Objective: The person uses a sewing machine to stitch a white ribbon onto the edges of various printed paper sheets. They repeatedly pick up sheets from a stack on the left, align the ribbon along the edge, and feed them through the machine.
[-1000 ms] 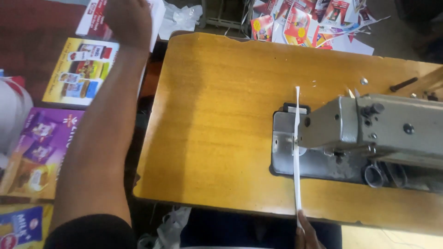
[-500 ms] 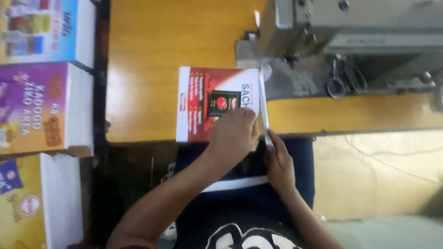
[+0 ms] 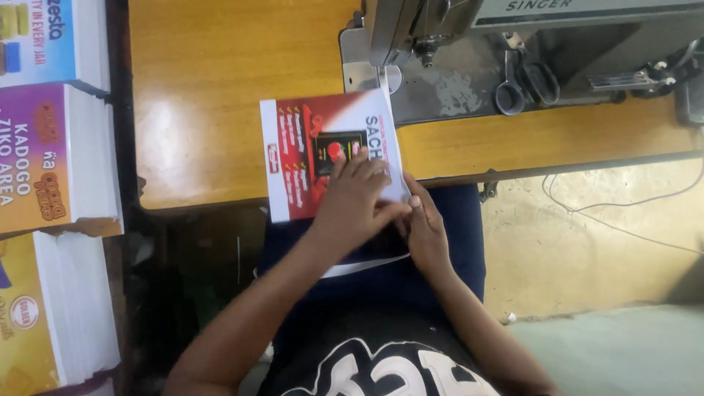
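Left hand (image 3: 352, 198) spread flat, fingers extended, pressing down on a red-and-white printed card sheet (image 3: 308, 150). Right hand (image 3: 424, 231) just beside it, fingertips pinching the sheet's near right corner; thumb touching the left hand's fingers. Sheet lying on the wooden tabletop (image 3: 205, 110), near edge overhanging toward the lap, far right corner touching the metal bed of the sewing machine (image 3: 440, 29). Needle area directly above the sheet's far edge. Scissors (image 3: 524, 81) resting on the machine bed, well apart from the hands. To the left of the tabletop, stacks of printed sheets: a purple-topped stack (image 3: 51, 158), a yellow-topped stack (image 3: 44, 315) nearer, a blue-and-white one (image 3: 44, 37) farther. Dark blue lap and a black printed shirt (image 3: 367, 359) below the hands. Thin cable (image 3: 623, 213) trailing over the concrete floor at right.
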